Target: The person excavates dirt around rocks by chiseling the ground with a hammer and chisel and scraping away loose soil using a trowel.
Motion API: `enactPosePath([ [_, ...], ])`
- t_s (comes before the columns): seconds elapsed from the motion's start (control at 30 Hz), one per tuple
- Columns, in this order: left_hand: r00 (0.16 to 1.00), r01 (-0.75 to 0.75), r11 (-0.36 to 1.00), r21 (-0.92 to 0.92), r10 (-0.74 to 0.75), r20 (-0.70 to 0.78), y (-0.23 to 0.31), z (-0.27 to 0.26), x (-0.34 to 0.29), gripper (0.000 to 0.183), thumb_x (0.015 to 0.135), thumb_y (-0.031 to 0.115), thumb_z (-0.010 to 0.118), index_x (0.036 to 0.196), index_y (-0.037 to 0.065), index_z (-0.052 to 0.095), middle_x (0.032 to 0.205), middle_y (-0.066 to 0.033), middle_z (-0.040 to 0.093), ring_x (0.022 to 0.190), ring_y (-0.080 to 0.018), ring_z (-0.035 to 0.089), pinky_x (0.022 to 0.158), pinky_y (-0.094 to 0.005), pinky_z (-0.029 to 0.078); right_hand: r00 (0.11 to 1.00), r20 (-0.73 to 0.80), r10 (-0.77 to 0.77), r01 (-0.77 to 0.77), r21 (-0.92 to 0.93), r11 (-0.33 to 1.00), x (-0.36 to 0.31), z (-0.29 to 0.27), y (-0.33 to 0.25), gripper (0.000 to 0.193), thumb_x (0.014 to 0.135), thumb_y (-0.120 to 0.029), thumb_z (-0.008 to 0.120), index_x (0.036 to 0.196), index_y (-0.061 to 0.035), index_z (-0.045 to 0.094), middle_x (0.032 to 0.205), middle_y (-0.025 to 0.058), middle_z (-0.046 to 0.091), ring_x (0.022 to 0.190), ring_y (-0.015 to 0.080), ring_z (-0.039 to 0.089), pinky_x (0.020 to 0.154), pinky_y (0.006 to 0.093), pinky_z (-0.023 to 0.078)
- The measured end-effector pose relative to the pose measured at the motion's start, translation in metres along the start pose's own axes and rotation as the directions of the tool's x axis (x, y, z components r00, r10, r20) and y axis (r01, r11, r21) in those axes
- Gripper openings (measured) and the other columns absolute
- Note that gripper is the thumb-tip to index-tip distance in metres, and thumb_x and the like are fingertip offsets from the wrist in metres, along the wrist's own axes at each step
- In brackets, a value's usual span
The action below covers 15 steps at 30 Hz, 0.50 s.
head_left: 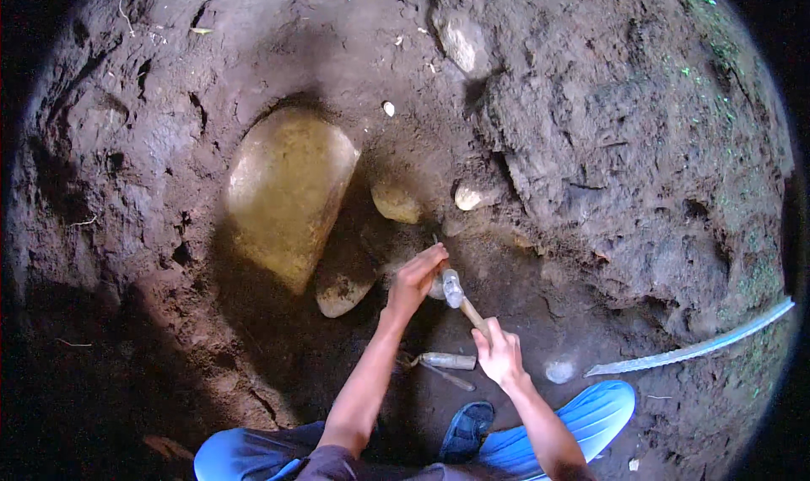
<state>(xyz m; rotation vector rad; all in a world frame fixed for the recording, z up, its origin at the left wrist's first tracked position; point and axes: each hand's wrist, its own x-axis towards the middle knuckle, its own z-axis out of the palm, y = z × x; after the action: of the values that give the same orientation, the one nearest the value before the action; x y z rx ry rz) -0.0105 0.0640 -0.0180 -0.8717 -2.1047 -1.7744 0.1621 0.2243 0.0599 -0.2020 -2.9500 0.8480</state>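
My right hand is wrapped round the wooden handle of a hammer. The grey metal hammer head is right beside my left hand. The left fingers are closed, pointing away from me at the dark soil; a thin dark tip shows just past them, but what they grip is mostly hidden. Beyond the left hand, a rounded tan stone and a smaller pale stone sit partly in the earth. Left of that hand lies a long rounded stone.
A large flat yellowish stone slab is set in a hollow at left. Between my forearms lies a hand tool with a pale cylindrical handle. A long, curved-looking pale strip lies at right. Rough earth rises at far right.
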Motion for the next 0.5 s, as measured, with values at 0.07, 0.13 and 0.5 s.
enactPosePath([
  [0.07,1.000,0.015,1.000,0.006,-0.015,-0.010,0.005,0.002,-0.002,0.034,0.083,-0.007,0.069,0.115,0.003,0.069,0.122,-0.0166,0.070,0.120,-0.0328,0.065,0.100,-0.0405,0.054,0.986,-0.131,-0.102,0.117,0.112,0.987,-0.016,-0.004,-0.005,0.025,0.094,-0.026,0.066,0.103,-0.0037,0.058,0.070,0.0204,0.066,0.062,0.0428,0.067,0.056,0.0499,0.053],
  [0.13,1.000,0.010,1.000,0.001,-0.010,-0.009,0.002,0.005,0.005,0.033,0.083,-0.008,0.069,0.115,0.003,0.069,0.121,-0.0167,0.070,0.121,-0.0321,0.064,0.099,-0.0405,0.054,0.851,-0.384,-0.359,0.378,-0.027,0.925,-0.013,0.006,0.007,0.026,0.093,-0.026,0.067,0.104,-0.0039,0.059,0.069,0.0193,0.066,0.061,0.0432,0.067,0.056,0.0498,0.053],
  [0.5,0.999,0.041,0.999,0.012,-0.041,0.024,0.006,0.003,-0.001,0.041,0.080,-0.011,0.068,0.119,0.001,0.068,0.125,-0.0171,0.069,0.122,-0.0316,0.064,0.104,-0.0387,0.051,0.998,0.049,-0.036,0.040,-0.096,0.995,0.001,0.003,0.014,0.035,0.086,-0.026,0.075,0.106,-0.0021,0.059,0.068,0.0125,0.068,0.058,0.0345,0.069,0.056,0.0457,0.053],
])
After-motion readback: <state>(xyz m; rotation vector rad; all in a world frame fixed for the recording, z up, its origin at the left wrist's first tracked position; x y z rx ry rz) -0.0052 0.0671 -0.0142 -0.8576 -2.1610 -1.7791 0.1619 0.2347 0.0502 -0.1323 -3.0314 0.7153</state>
